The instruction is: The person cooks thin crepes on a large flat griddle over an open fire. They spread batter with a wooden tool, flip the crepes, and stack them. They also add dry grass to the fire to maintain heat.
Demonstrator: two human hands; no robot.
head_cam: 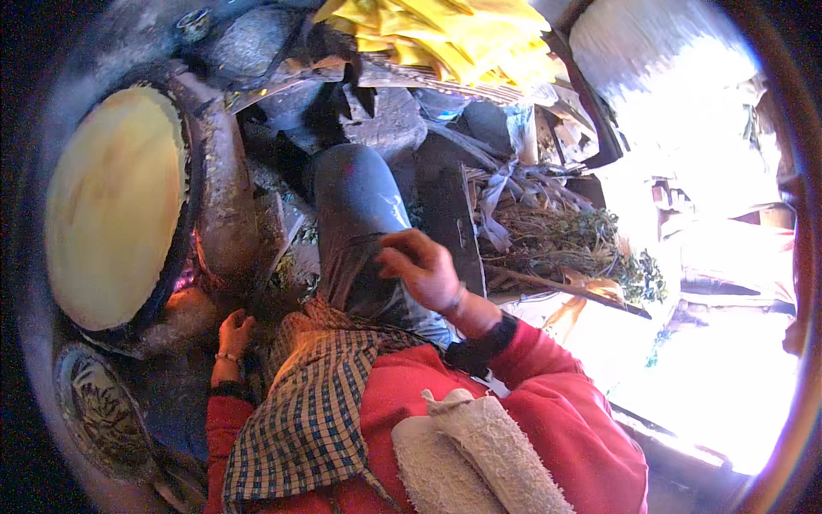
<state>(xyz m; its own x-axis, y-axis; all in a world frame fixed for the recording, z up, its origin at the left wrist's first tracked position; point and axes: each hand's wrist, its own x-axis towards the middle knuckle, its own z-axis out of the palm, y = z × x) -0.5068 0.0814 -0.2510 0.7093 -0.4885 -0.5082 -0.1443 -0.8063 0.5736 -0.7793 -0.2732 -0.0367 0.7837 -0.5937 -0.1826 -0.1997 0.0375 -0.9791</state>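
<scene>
My left hand (236, 333) is low beside the front of the stove, near the glowing fire opening (184, 277). Its fingers are small and partly curled, and I cannot make out whether anything is in them. Over my thigh hangs my right hand (419, 268), loosely curled with a gap between thumb and fingers and nothing seen in it. On the left, a wide, thin, pale yellow round of batter or flatbread (119, 205) covers most of a dark round griddle (188, 193). Folded yellow sheets (443, 38), apparently thin pancakes, are piled on a slatted rack (430, 77) ahead.
Dry twigs and leafy brush (552, 238) lie on the right beside a dark board (453, 218). A rounded clay stove wall (225, 193) borders the griddle. Below left is a round woven-looking tray (106, 411) with dark contents. Strong daylight washes out the right side.
</scene>
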